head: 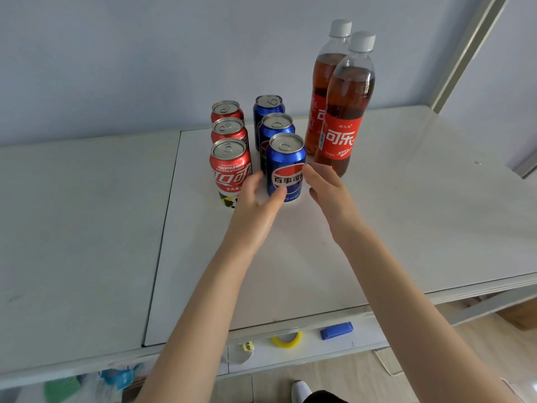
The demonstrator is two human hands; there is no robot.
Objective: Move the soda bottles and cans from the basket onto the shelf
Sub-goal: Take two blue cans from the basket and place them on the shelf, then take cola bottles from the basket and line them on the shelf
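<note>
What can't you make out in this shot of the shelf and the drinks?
Head view only.
Basket: outside the frame.
Rear bottle label: mostly covered by the front bottle.
Labels of the two rear blue cans: hidden behind the front blue can.
Left hand grip on that can: fingers hidden between the cans.
Clutter below the shelf: blurred, cut by its edge.

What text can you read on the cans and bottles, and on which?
"FIFA WORLD CUP": front red can; its big white script is partly covered by the left hand.
"百事可", next character hidden by the right hand: front blue can.
"可乐": front bottle.
Small print on all three: too blurred.
Rear bottle: label mostly hidden.
Rear cans: nothing readable.
</note>
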